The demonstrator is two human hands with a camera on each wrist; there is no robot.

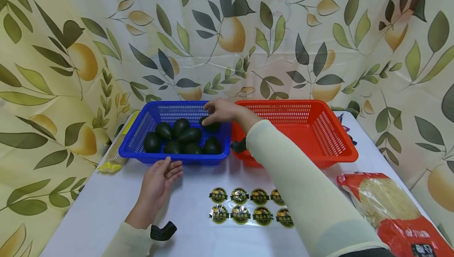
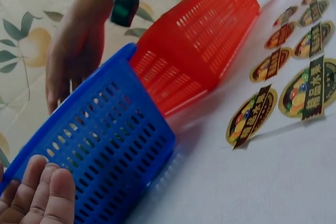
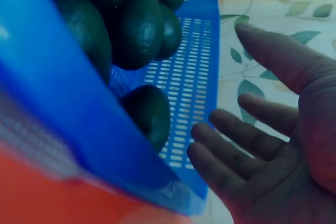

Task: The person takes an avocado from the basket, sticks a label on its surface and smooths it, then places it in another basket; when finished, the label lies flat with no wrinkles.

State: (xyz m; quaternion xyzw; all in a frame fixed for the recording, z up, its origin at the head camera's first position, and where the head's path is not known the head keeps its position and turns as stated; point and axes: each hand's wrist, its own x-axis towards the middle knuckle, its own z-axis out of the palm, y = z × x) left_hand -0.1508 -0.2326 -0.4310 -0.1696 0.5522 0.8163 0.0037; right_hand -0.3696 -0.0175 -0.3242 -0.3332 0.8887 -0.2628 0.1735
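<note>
Now an avocado (image 1: 210, 124) in the blue basket (image 1: 139, 138) is reached for by the right hand (image 1: 221, 111); its relaxed fingers are spread, nothing gripped. Just beside the left hand (image 1: 157, 182), resting loose, the basket front is found. Closing round the fruit is probably needed.

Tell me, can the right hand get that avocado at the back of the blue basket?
Probably yes. The right hand is already over the blue basket, fingers right at the back avocado, and nothing covers it.
</note>
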